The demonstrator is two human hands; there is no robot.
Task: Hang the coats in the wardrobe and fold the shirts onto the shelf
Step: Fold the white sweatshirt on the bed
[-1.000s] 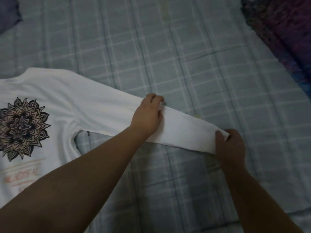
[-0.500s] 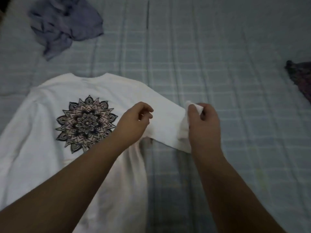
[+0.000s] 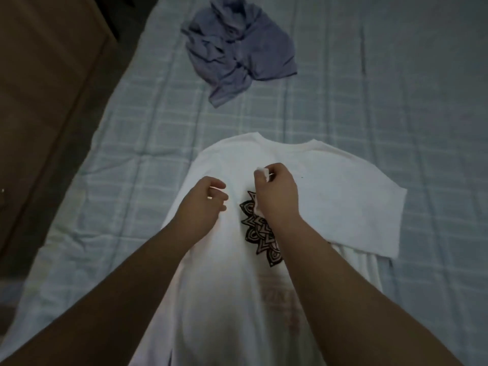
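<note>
Head view: white shirt, mandala print, sleeve folded.

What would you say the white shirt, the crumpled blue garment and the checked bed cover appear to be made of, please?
White shirt: soft matte knit, probably cotton jersey; it drapes limply and carries a printed mandala.
Blue garment: thin matte fabric, bunched in fine, soft creases; fibre unclear.
Bed cover: light woven-looking sheet with a pale check, lying flat with shallow wrinkles.
</note>
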